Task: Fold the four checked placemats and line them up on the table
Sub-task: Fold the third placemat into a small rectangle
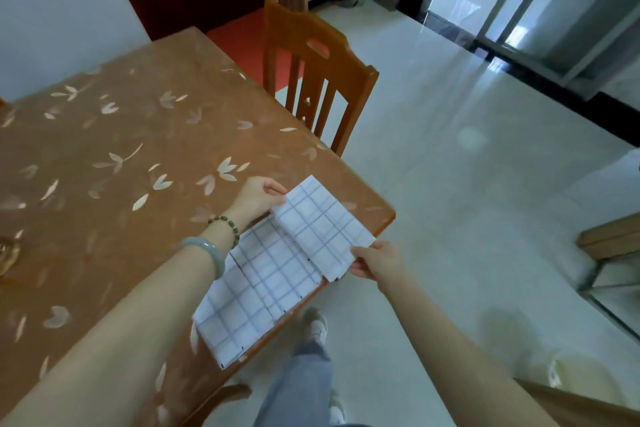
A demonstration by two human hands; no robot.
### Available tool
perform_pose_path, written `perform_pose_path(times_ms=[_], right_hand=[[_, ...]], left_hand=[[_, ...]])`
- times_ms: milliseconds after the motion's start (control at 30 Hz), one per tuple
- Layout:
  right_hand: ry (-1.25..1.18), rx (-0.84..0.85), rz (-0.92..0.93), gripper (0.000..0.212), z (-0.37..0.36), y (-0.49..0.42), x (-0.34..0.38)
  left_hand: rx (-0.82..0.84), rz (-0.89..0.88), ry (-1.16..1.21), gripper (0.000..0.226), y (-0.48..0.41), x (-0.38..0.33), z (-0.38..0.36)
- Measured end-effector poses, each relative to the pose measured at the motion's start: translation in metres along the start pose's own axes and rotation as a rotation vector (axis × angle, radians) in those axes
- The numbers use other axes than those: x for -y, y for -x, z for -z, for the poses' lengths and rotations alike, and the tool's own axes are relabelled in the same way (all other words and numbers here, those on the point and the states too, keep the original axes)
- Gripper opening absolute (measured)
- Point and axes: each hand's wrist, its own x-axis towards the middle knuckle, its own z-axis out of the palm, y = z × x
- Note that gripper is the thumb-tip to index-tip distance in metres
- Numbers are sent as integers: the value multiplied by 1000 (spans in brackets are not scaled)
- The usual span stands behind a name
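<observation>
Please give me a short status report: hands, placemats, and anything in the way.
Left hand and right hand both pinch one folded placemat, lifted. Other placemats lie at the table edge. Nothing blocks; chair stands apart.

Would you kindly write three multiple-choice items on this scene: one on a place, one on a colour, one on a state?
1. Where do the flat placemats lie?
A. On the chair
B. At the table's near edge
C. On the floor

2. What colour are the checks' lines?
A. Red
B. Green
C. Blue-grey

3. How is the folded placemat held?
A. By both hands
B. By one hand
C. By neither

Answers:
1 B: they lie along the near edge of the table.
2 C: blue-grey lines cross white cloth.
3 A: the left hand pinches its far corner, the right hand its near edge.
</observation>
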Motion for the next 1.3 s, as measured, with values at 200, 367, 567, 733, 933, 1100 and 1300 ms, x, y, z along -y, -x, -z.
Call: perform_pose_path(times_ms=[200,367,567,733,933,1100,1300], right_hand=[[46,-45,-167,17,-12,-35,-1],[89,-47,-215,21,-13,-46,-1],[332,-65,-188,33,-9,-44,4],[948,-415,676,38,-20,-38,-1],[1480,-15,712,67,-40,-49,-33],[1503,87,577,75,-42,-47,-26],[1054,148,589,73,-28,-25,28]], left_hand=[[117,-21,-165,12,-50,7,-12],[134,14,-201,13,-64,17,-20],[173,36,-382,12,-60,19,-19],[21,-403,-981,69,-44,28,-37],[261,-677,-1120,71,-15,71,-73],[353,-582,-1161,72,-15,79,-71],[419,-304,-795,84,-1,35,-55]])
